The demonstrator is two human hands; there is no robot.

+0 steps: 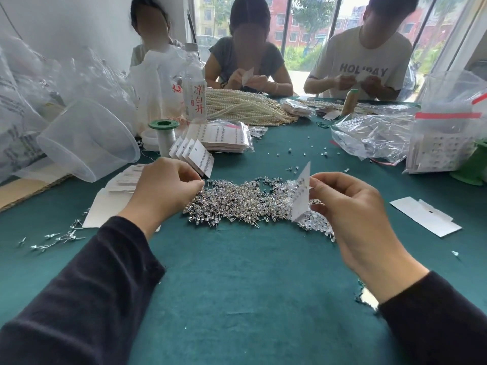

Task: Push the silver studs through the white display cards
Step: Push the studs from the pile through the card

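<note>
A wide heap of silver studs (237, 201) lies on the green tablecloth (237, 272) in front of me. My right hand (350, 214) pinches a white display card (301, 193) upright at the heap's right end; several studs sit in the card. My left hand (163, 188) hovers at the heap's left edge with fingertips curled together, pinching at the studs; what it holds is too small to see. Finished cards (195, 156) lean in a row behind my left hand.
Blank cards (425, 216) lie at the right, more cards (110, 204) under my left wrist. Loose studs (58, 237) scatter at the left. A clear plastic tub (87, 138), thread spool (164, 135), water bottle (195, 85), pearl strands (242, 106) and plastic bags (374, 135) crowd the back. Three people sit opposite.
</note>
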